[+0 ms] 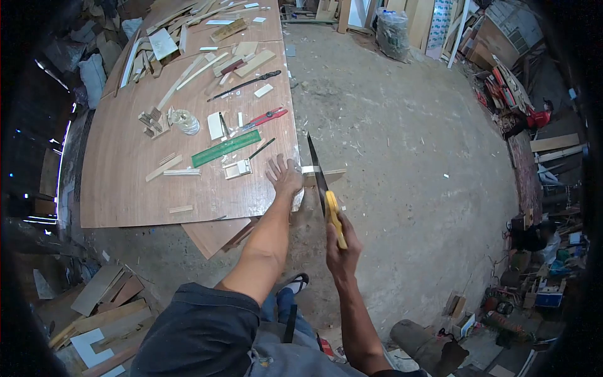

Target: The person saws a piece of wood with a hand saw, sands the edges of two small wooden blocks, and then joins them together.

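My right hand (344,242) is wrapped round the yellow handle of a handsaw (318,173). Its dark blade points away from me, just beyond the table's right edge, and crosses a pale wood strip (310,169) that juts out there. My left hand (287,177) lies with fingers spread at that edge, pressing down by the strip's inner end; the palm hides how much of the strip lies under it. Left of this hand are a small white wooden piece (237,169), a dark green pencil-like stick (262,148) and a green ruler-like strip (226,148).
The wooden table (125,195) also bears a glass jar (185,121), red-handled pliers-like tool (267,117), a long dark tool (245,85) and heaped offcuts (163,44). Scrap boards (100,292) lie on the floor at lower left. A filled plastic sack (393,34) stands at the back.
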`<state>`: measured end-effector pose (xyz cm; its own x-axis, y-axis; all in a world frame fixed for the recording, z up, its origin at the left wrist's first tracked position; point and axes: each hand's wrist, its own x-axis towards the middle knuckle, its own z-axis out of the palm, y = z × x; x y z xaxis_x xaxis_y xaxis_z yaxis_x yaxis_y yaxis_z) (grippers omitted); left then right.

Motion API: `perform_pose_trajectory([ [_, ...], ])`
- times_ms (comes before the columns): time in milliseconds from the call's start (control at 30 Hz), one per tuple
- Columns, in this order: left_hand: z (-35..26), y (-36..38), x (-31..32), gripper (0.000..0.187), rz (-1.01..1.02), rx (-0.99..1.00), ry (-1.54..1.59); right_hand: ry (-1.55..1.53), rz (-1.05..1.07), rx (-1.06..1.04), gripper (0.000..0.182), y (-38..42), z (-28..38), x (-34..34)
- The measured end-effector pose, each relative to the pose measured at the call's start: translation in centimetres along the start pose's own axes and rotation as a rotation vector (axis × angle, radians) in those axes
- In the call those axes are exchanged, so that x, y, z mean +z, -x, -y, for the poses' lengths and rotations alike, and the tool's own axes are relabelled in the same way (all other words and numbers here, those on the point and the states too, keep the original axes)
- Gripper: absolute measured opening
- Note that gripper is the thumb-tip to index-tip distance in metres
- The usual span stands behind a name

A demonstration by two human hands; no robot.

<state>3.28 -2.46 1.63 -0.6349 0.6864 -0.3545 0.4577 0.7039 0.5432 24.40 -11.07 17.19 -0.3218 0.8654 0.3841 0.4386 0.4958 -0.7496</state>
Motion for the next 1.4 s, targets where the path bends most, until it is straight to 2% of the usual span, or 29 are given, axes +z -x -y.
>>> perform_pose_trajectory([
  [67, 0.2, 0.1, -0.1, 0.036, -0.018, 0.01, 0.005, 0.008, -0.012, -0.027, 0.04, -0.7, 0.2, 1.8],
  [133, 0.1, 0.5, -0.5, 0.032, -0.004, 0.027, -0.019, -0.117, 0.043, 0.112, 0.038, -0.9, 0.5, 2.8],
  [267, 0.2, 1.0, -0.5, 0.031, -0.038, 0.043, -0.005, -0.121, 0.141, 0.261, 0.033, -0.8, 1.4, 3.3],
  [567, 0.6, 0.4, 0.2, 0.034, -0.077, 0.078, -0.018, -0.094, 0.11, 0.198, 0.033, -1.7, 2.8, 3.6],
  [667, 0.5, 0.5, 0.4, 0.034, -0.109, 0.07, -0.026, -0.139, 0.154, 0.286, 0.033, -2.7, 1.6, 4.8],
  [900, 0.8, 1.0, 0.5, 0.035, -0.079, 0.065, -0.015, -0.085, 0.144, 0.258, 0.034, -2.5, 1.7, 5.6],
  [1000, 1.2, 0.9, 1.7, 0.036, -0.086, 0.055, -0.013, -0.122, 0.112, 0.221, 0.037, -2.7, 1.6, 5.3],
  [1067, 0.8, -0.4, 0.8, 0.036, -0.104, 0.044, -0.039, -0.078, 0.093, 0.161, 0.032, -2.4, 2.0, 4.6],
  [1100, 1.1, 0.4, 0.8, 0.037, -0.109, 0.066, -0.037, -0.076, 0.104, 0.177, 0.032, -3.0, 3.3, 4.1],
  [1167, 1.7, 0.0, 1.6, 0.037, -0.19, 0.128, -0.078, -0.172, 0.221, 0.419, 0.031, -6.0, 5.8, 3.2],
  [1200, 1.9, 0.8, 2.0, 0.037, -0.18, 0.133, -0.078, -0.166, 0.215, 0.427, 0.031, -5.0, 5.3, 2.9],
  [1267, 1.1, 0.0, 1.2, 0.036, -0.157, 0.103, -0.04, -0.056, 0.085, 0.069, 0.031, -3.7, 3.9, 3.6],
  [1333, 0.5, -0.2, 0.1, 0.037, -0.126, 0.08, -0.074, -0.109, 0.112, 0.129, 0.031, -3.8, 4.5, 3.3],
  [1400, 0.7, 0.7, 0.0, 0.04, -0.061, 0.074, -0.019, -0.12, 0.222, 0.31, 0.031, -4.4, 4.1, 3.7],
])
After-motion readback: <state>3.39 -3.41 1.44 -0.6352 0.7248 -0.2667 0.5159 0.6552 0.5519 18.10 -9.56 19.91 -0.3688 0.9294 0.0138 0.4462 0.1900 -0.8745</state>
